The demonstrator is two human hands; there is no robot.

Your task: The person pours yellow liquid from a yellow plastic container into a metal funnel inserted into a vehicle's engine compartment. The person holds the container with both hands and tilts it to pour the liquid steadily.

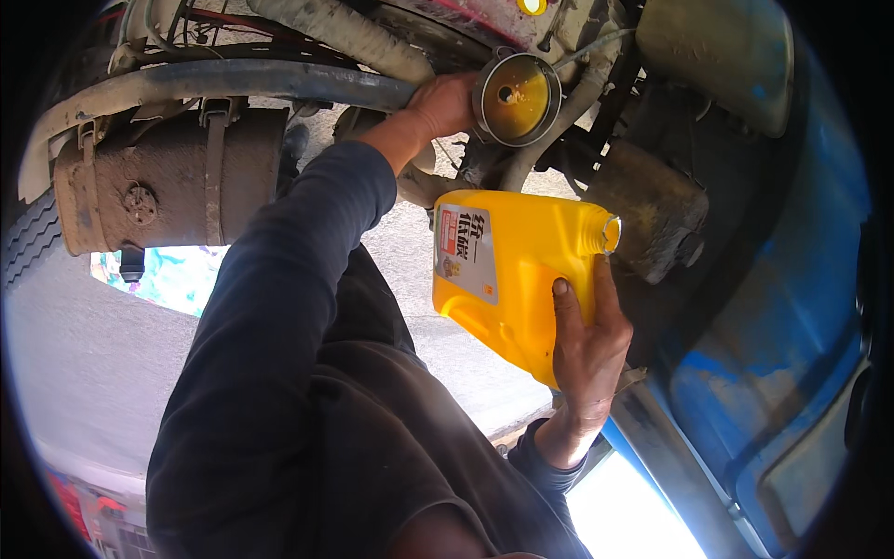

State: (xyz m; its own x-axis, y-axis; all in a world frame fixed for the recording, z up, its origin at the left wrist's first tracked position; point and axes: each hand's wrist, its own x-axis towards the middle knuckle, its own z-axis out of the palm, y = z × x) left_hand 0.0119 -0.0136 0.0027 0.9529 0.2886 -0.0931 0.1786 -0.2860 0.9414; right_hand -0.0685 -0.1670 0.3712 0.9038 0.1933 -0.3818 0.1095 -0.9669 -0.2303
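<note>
My right hand point(596, 349) clasps the jug point(526, 265), likely slick, best held there near its neck point(602, 231); my left hand's point(449, 101) closure I can't tell.

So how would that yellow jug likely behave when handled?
The yellow jug probably flexes slightly, since it looks like molded plastic. Its smooth, shiny surface could slip in the right hand. Any contents might spill if tipped; its mouth looks uncapped.

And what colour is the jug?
The jug is bright yellow, with a grey label on its side; it shows best in the head view.
</note>
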